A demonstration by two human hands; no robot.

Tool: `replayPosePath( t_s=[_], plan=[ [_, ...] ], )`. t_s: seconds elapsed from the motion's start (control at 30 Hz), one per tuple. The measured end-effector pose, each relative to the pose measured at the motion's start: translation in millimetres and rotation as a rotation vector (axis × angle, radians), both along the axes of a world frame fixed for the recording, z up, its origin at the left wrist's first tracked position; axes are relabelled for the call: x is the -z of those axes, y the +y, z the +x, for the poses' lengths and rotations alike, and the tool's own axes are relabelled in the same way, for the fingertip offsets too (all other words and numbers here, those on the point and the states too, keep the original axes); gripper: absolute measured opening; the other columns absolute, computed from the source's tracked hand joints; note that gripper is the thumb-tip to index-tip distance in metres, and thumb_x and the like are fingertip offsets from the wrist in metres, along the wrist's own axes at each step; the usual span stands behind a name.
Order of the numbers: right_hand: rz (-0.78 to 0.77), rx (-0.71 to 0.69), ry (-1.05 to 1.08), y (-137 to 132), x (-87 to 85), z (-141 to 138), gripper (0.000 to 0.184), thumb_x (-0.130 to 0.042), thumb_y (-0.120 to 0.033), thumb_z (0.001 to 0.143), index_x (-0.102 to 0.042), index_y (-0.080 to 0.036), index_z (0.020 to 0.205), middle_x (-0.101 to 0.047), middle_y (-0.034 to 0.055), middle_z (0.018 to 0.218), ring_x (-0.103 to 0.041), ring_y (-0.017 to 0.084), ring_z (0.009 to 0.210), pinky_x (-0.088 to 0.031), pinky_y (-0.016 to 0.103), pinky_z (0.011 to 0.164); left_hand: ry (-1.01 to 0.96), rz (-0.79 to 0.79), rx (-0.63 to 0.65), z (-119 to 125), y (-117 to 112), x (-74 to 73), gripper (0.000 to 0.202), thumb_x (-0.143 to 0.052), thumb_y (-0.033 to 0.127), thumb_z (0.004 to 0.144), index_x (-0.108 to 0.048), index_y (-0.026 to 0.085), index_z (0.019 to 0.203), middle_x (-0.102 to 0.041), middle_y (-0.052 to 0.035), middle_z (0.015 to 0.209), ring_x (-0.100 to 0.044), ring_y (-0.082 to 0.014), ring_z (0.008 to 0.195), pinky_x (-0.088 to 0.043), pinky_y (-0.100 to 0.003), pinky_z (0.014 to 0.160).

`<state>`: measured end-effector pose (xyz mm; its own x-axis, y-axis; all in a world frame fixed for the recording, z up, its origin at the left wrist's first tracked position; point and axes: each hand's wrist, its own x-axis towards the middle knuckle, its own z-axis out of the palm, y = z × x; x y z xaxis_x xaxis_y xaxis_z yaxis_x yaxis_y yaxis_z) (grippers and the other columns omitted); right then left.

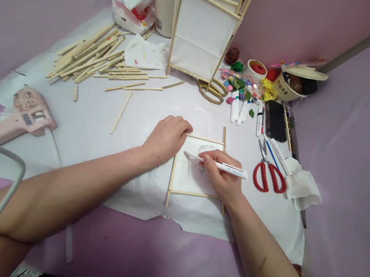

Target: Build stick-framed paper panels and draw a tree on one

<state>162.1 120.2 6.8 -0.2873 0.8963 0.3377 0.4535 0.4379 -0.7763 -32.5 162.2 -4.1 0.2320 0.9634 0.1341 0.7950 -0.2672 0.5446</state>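
A small frame of thin wooden sticks (172, 173) with a white textured sheet (182, 181) lies flat in front of me. My left hand (168, 137) is closed over its upper left corner, the fingers bent round the stick. In my right hand (223, 173) is a white marker (232, 170), held in a writing grip. The dark tip meets the sheet near its left side, beside a thin dark line. Dark drawn marks (208, 148) show near the sheet's top; my right hand covers part of the drawing.
A tall stick-and-sheet structure (202, 35) stands at the back. Left are loose wooden sticks (90, 54) and a pink glue gun (33, 112). Right lie red-handled scissors (269, 175), a phone (276, 120), white markers (234, 106) and a tub (286, 91). Gold-handled scissors (212, 91) rest behind.
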Motion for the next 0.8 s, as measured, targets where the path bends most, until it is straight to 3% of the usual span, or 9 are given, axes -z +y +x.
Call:
replayPosePath(
  t_s=[0.13,0.3,0.47,0.53,0.67,0.8],
  plan=[
    [-0.006,0.049,-0.014,-3.2,0.1,1.4,0.022,-0.055,-0.026,0.092,-0.069,-0.022,0.075,-0.071,0.0023,0.070,-0.067,0.019,0.069,-0.051,0.034,0.069,-0.002,0.003,0.001,-0.1,0.2,-0.5,0.026,-0.046,0.013,0.091,-0.069,0.019,0.101,-0.070,-0.0076,0.101,-0.059,-0.0261,0.099,-0.049,-0.043,0.091],
    [-0.017,0.194,0.146,-8.0,-2.4,9.1,0.029,-0.052,-0.031,0.094,-0.069,-0.022,0.073,-0.063,0.0008,0.062,-0.061,0.017,0.060,-0.049,0.032,0.061,-0.001,0.003,0.002,-0.3,0.0,-0.7,0.026,-0.046,0.012,0.091,-0.069,0.018,0.101,-0.070,-0.0075,0.100,-0.059,-0.0257,0.099,-0.049,-0.042,0.091],
    [-0.283,-0.010,0.188,6.1,-16.2,13.3,0.024,-0.055,-0.037,0.096,-0.074,-0.022,0.100,-0.073,0.0029,0.083,-0.067,0.018,0.077,-0.052,0.031,0.071,-0.009,0.003,0.006,-1.1,-0.2,-0.1,0.026,-0.046,0.012,0.091,-0.069,0.018,0.101,-0.070,-0.0078,0.100,-0.060,-0.0252,0.098,-0.049,-0.041,0.091],
    [-0.365,-0.029,0.139,13.8,-18.8,11.5,0.017,-0.064,-0.035,0.090,-0.073,-0.021,0.097,-0.071,0.0021,0.080,-0.065,0.016,0.072,-0.050,0.029,0.065,-0.026,0.002,0.002,-1.8,0.1,-0.2,0.026,-0.045,0.012,0.091,-0.069,0.018,0.100,-0.070,-0.0073,0.099,-0.061,-0.0248,0.099,-0.049,-0.041,0.092],
    [-0.329,0.086,0.124,21.4,-14.7,2.4,0.008,-0.070,-0.025,0.080,-0.063,-0.021,0.078,-0.058,-0.0039,0.063,-0.050,0.011,0.054,-0.039,0.024,0.050,-0.043,-0.026,0.000,-2.7,0.9,-1.2,0.025,-0.045,0.014,0.092,-0.069,0.018,0.099,-0.071,-0.0068,0.098,-0.062,-0.0248,0.100,-0.050,-0.041,0.094],
    [-0.269,0.005,0.096,20.5,-6.1,-5.7,0.002,-0.062,-0.022,0.082,-0.061,-0.021,0.080,-0.058,-0.0036,0.064,-0.049,0.011,0.055,-0.038,0.024,0.051,-0.047,-0.021,0.010,-2.6,1.5,-0.2,0.024,-0.047,0.014,0.091,-0.068,0.018,0.101,-0.071,-0.0068,0.098,-0.062,-0.0248,0.101,-0.050,-0.041,0.095]
  ],
)
